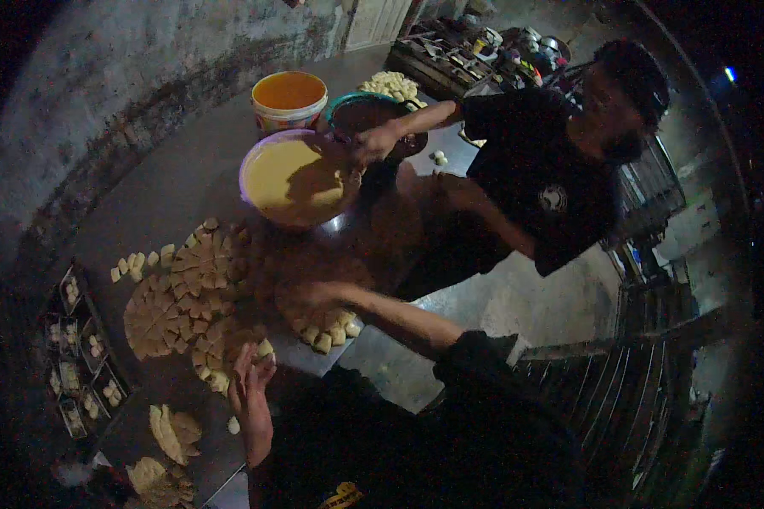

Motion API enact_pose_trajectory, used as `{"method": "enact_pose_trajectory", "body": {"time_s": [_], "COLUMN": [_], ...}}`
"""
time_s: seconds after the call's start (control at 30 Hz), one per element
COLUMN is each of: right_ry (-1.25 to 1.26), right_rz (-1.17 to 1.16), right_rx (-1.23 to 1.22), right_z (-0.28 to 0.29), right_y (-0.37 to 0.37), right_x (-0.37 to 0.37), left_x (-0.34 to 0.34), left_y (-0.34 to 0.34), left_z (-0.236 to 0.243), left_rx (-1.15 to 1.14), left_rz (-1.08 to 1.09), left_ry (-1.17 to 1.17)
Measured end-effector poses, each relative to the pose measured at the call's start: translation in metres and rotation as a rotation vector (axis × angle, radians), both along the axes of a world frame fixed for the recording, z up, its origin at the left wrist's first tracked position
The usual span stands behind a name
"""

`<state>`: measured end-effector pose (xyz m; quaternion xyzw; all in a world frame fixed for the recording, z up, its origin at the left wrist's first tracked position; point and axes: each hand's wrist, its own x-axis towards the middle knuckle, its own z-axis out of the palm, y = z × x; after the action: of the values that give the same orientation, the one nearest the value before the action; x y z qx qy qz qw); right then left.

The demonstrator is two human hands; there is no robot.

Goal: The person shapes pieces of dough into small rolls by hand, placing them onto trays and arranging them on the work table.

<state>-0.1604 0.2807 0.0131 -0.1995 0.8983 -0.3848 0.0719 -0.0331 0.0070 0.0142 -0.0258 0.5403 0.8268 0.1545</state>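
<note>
Many flattened, cut dough pieces [178, 305] cover the metal table in a wide patch. My left hand [253, 390] is at the near edge of this patch, fingers stretched out and apart, close to a small pale dough piece [266, 348]. My right hand [312, 295] reaches over a smaller cluster of dough pieces [335, 335] by the table's corner. Motion and shadow blur its fingers, so what it touches or holds is unclear. A single small white dough ball [233, 424] lies beside my left wrist.
Across the table a co-worker [552, 161] reaches over a purple-rimmed basin [293, 182] of yellow stuff. An orange-lined bucket [289, 95] and a dark basin with a teal rim [339, 103] stand behind. Left is a compartmented tray [81, 356]; flat tan pieces [171, 433] lie near it.
</note>
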Motion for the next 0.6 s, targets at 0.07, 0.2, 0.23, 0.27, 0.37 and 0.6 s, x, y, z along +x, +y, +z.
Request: {"method": "enact_pose_trajectory", "body": {"time_s": [0.07,0.2,0.23,0.27,0.37,0.6], "right_ry": [-0.238,-0.644,-0.664,-0.688,-0.522,0.344], "right_rz": [0.139,0.064,0.019,-0.012,0.023,0.053], "right_rx": [-0.214,-0.569,-0.621,-0.676,-0.628,0.080], "right_z": [0.007,0.021,0.007,0.014,0.044,-0.004], "right_y": [-0.059,-0.126,-0.133,-0.145,-0.150,-0.206], "right_x": [0.037,0.107,0.118,0.123,0.140,0.163], "left_x": [0.007,0.033,0.039,0.045,0.052,0.074], "left_y": [-0.014,-0.046,-0.057,-0.071,-0.086,-0.096], "left_z": [-0.042,-0.039,-0.045,-0.057,-0.017,0.013], "left_rx": [0.248,0.198,0.237,0.270,0.113,-0.475], "left_rz": [0.053,0.063,0.074,0.098,0.155,0.124], "left_ry": [-0.095,0.019,-0.051,-0.118,-0.241,0.144]}}
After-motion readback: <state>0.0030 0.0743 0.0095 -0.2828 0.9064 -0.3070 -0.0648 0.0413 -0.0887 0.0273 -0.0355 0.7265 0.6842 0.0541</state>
